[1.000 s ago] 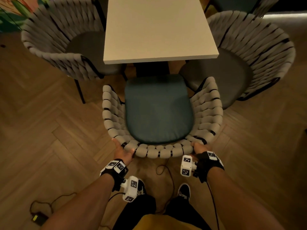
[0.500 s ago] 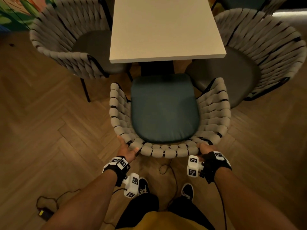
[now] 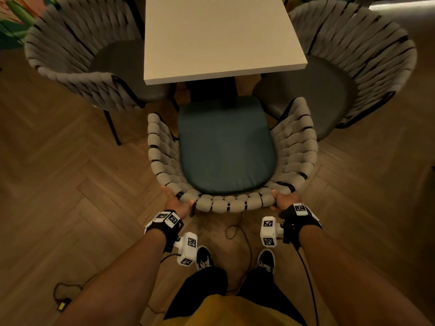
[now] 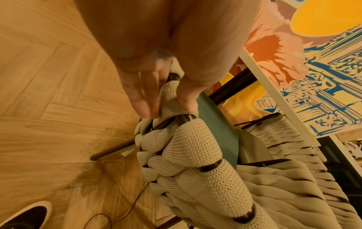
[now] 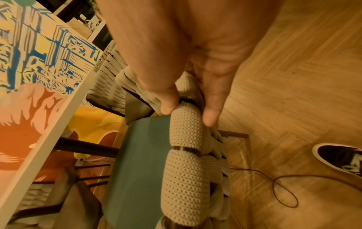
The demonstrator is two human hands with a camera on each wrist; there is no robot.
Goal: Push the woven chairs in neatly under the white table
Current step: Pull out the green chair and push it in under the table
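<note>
A woven chair [image 3: 235,204] with a teal seat cushion [image 3: 226,147] stands in front of me, its seat front just short of the white table's [image 3: 219,36] near edge. My left hand [image 3: 175,202] grips the back rim at its left corner, thumb over the top and fingers [image 4: 141,99] down the outside of the woven rim [image 4: 188,148]. At the right corner my right hand [image 3: 286,200] holds the rim [image 5: 184,162] the same way, thumb inside and fingers [image 5: 212,108] outside.
Two more woven chairs with grey seats flank the table, one at the left [image 3: 77,60] and one at the right [image 3: 357,50], both partly under it. A dark table pedestal [image 3: 211,89] stands ahead of the teal seat. Cables [image 3: 237,231] lie on the herringbone floor by my shoes [image 3: 204,257].
The chair has slid forward with both hands on its back rim, so its seat front is now closer to the table edge. The grips have not changed.
</note>
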